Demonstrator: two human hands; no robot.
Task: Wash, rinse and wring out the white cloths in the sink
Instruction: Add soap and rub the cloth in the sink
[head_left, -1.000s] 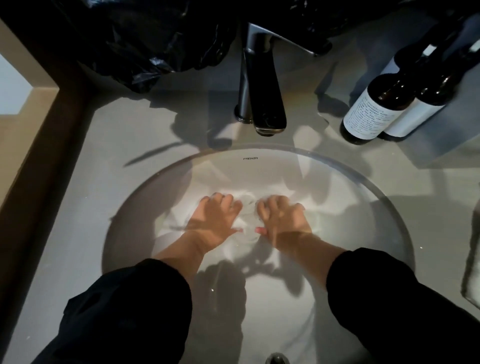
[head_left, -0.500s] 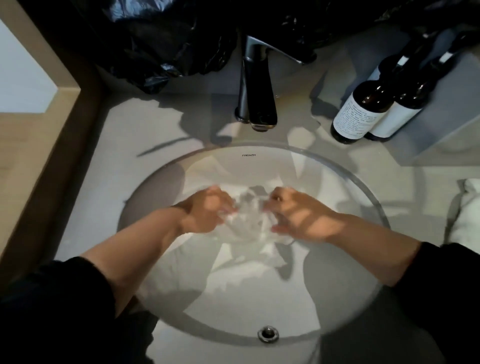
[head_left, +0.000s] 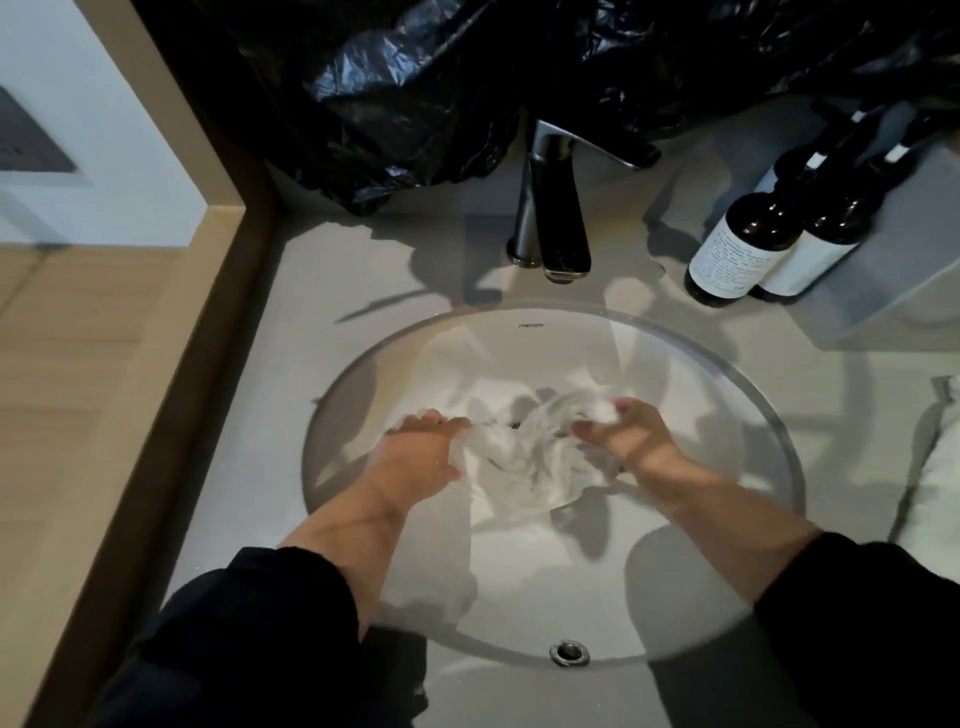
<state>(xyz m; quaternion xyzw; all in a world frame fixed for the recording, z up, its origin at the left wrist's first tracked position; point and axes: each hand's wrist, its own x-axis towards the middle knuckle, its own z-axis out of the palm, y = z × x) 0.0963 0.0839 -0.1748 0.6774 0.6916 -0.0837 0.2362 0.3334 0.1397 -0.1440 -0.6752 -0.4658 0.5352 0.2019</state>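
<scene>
White cloth (head_left: 524, 460): thin, crumpled, wet-looking, bunched in a loosely twisted mass above the middle of the sink (head_left: 519, 345), stretched between the hands. Left end gathered in the left hand (head_left: 415, 460); right end gripped in the right hand (head_left: 631, 436). Sink: round white basin, metal-ringed hole in the near wall.

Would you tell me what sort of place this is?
Most likely a bathroom vanity, perhaps a hotel's: an oval sink set under the counter, a faucet behind it, and two labelled dark bottles.

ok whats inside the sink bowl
A bunched white cloth, gripped by the left hand and right hand. It covers the sink bottom, so any second cloth beneath is hidden.
</scene>
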